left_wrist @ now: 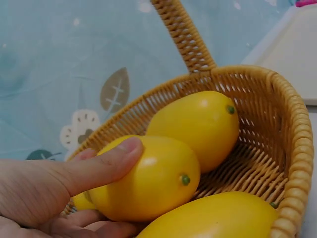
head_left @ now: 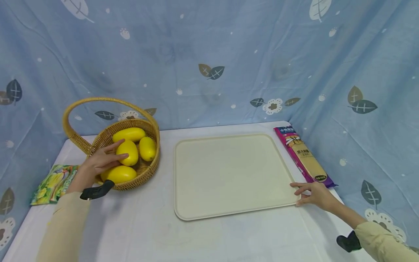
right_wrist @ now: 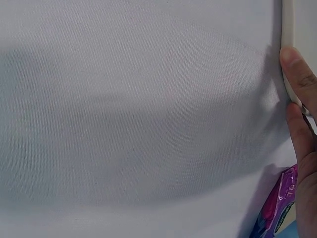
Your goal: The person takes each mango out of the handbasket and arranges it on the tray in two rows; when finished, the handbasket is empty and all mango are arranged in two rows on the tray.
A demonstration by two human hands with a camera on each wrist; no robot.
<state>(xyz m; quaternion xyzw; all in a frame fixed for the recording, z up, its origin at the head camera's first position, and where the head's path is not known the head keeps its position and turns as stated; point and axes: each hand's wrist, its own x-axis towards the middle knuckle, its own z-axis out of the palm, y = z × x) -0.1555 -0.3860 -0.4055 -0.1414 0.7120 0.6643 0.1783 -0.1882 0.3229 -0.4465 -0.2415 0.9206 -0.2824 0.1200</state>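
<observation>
My left hand (head_left: 100, 160) reaches into a wicker basket (head_left: 140, 181) and grips a smooth yellow mango (left_wrist: 158, 168) that has a small green stem nub. Its thumb lies over the top of the fruit, with the other fingers low on the far side and partly hidden. Several more yellow mangoes, such as the one behind (head_left: 131, 134), lie around it in the basket. At the near right corner of a flat cream tray (head_left: 229, 174), my right hand (head_left: 315, 196) pinches the rim between thumb and fingers.
A purple pasta packet (head_left: 304, 156) lies along the tray's right side. Left of the basket is a green and yellow packet (head_left: 54, 183). The basket's tall arched handle (head_left: 104, 99) rises over its back. A blue patterned curtain (head_left: 183, 65) hangs behind the white table.
</observation>
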